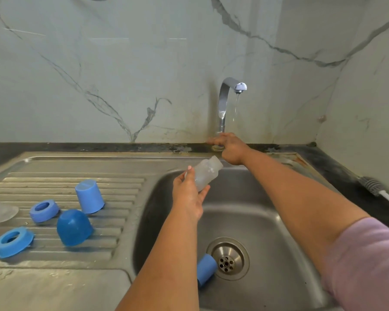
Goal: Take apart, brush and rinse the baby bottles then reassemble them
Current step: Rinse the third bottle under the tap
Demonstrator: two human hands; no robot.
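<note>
My left hand (188, 196) grips a clear, empty baby bottle (206, 173) by its base, tilted with its open mouth toward the tap, above the sink basin (267, 221). At the foot of the chrome tap (225, 102), my right hand (230, 148) is curled around the tap handle, and a thin stream of water (235, 108) runs from the spout. On the draining board (54, 176) lie two blue caps (89, 196) (73, 227), two blue collar rings (44, 209) (12, 242) and a clear teat (3, 211). Another blue cup-shaped part (206, 269) lies in the basin beside the drain (228, 259).
A bottle brush (373, 186) with a white handle lies on the dark counter at the right, near the wall. A marble-patterned backsplash rises behind the sink. The steel counter front left shows wet patches.
</note>
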